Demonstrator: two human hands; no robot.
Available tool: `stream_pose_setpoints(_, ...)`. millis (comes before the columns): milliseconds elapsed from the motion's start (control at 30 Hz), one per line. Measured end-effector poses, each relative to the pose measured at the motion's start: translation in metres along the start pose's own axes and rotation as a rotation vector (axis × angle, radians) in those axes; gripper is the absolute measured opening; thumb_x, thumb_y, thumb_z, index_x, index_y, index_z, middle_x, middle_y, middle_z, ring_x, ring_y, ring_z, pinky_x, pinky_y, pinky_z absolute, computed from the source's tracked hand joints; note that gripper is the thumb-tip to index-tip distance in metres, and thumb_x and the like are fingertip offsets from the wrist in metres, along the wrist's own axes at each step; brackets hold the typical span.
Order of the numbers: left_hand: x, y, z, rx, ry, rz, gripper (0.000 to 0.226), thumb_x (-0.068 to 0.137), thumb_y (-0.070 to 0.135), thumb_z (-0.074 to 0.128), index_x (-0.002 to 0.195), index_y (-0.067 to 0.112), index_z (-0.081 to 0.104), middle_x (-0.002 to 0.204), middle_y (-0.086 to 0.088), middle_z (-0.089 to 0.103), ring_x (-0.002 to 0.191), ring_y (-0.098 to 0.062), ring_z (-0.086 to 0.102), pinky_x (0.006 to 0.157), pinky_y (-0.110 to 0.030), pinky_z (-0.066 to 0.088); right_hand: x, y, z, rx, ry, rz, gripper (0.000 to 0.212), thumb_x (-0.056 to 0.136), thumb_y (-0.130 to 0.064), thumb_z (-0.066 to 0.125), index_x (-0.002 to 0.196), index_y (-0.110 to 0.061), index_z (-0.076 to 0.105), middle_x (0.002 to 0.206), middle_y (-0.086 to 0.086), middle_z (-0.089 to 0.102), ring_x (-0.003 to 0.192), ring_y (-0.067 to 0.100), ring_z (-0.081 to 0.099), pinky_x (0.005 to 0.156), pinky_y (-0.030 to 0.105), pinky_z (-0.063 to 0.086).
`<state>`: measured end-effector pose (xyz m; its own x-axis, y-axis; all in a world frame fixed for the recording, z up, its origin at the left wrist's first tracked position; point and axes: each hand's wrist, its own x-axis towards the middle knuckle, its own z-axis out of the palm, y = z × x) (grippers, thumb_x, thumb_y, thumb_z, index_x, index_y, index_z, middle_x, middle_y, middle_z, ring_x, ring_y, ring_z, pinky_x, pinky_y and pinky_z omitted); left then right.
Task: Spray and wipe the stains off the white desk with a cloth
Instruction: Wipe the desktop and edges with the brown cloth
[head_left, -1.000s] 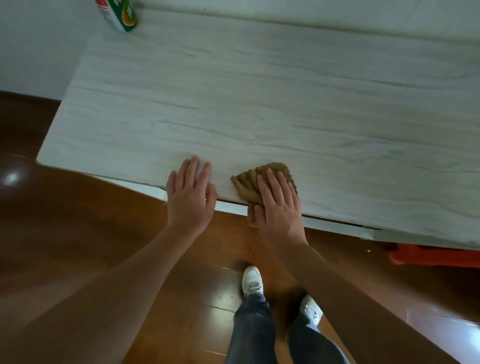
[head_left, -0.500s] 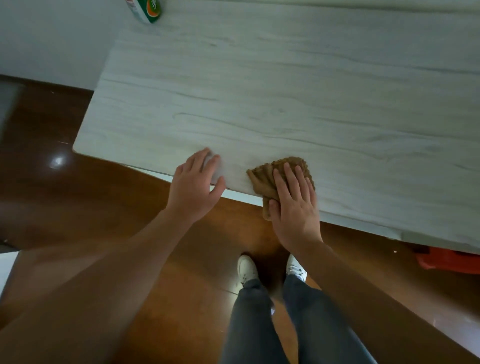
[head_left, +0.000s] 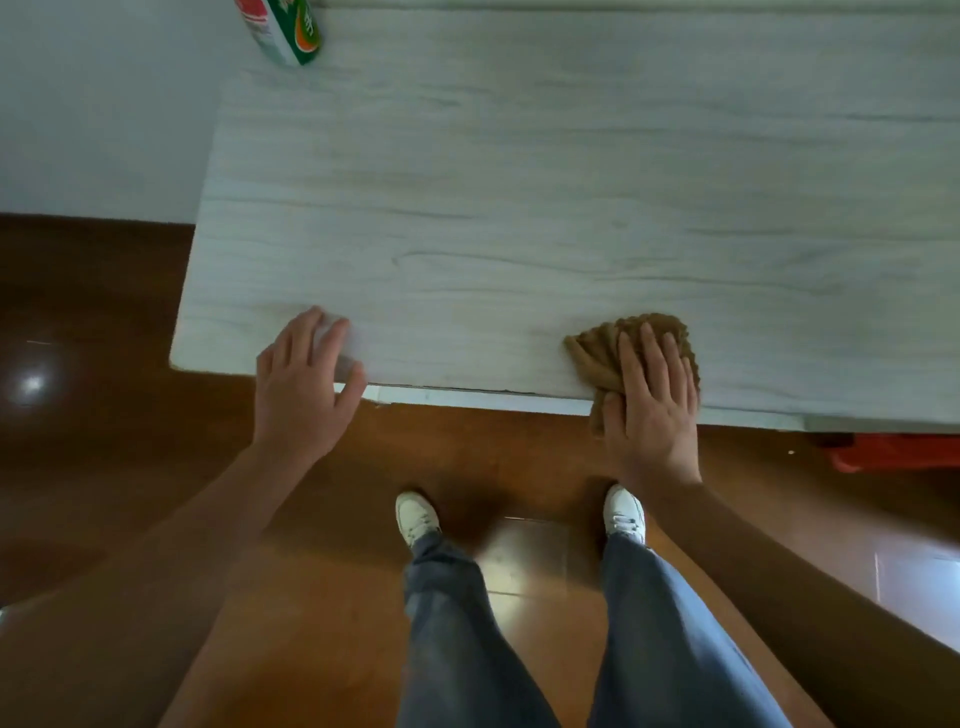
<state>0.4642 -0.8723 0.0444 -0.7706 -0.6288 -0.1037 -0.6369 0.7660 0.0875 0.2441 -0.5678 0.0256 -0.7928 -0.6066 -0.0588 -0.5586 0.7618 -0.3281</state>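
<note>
The white wood-grain desk (head_left: 519, 208) fills the upper part of the head view. A brown crumpled cloth (head_left: 597, 358) lies at the desk's near edge, partly hanging over it. My right hand (head_left: 652, 400) lies flat on the cloth, pressing it down with fingers together. My left hand (head_left: 304, 387) rests with fingers spread on the near left part of the desk, well left of the cloth, holding nothing. A green, white and red spray bottle (head_left: 280, 28) stands at the desk's far left corner, cut off by the frame top.
The desk's left edge (head_left: 197, 260) borders a white wall and dark brown wooden floor (head_left: 104, 415). My legs and white shoes (head_left: 415, 519) stand below the near edge. A red object (head_left: 898, 452) sits under the desk at right.
My right hand has slid the cloth to the right along the near edge, away from the left hand. The view has shifted so the desk's left corner sits nearer the middle.
</note>
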Motion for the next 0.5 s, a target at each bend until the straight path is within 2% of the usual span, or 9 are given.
stream_pose_setpoints(133,-0.003,-0.037,0.007,-0.041,0.018,0.154,0.055,0.101,0.046,0.041,0.146,0.015,0.048,0.156,-0.012,0.043,0.146,-0.031,0.039,0.116,-0.048,0.038,-0.004,-0.065,0.023,0.012,0.042,0.093,0.060,0.098,-0.031,0.033,0.156,-0.017,0.028,0.165,0.008,0.022,0.154,0.028,0.011,0.125,0.050,0.011)
stream_pose_setpoints(233,-0.006,-0.073,0.002,-0.068,0.014,0.159,0.055,0.102,0.044,0.042,0.147,0.015,0.048,0.158,-0.013,0.042,0.149,-0.031,0.037,0.119,-0.049,0.037,-0.004,-0.123,0.039,0.016,0.025,0.106,0.060,0.098,-0.028,0.035,0.157,-0.016,0.028,0.166,0.008,0.020,0.154,0.029,0.010,0.125,0.051,0.011)
stream_pose_setpoints(500,-0.006,-0.141,-0.012,-0.190,0.002,0.169,0.052,0.103,0.038,0.040,0.148,0.013,0.048,0.160,-0.011,0.041,0.152,-0.028,0.035,0.121,-0.048,0.036,0.003,-0.246,0.078,-0.008,-0.064,-0.041,0.061,0.100,-0.035,0.031,0.158,-0.019,0.025,0.167,0.004,0.017,0.155,0.024,0.005,0.127,0.044,0.001)
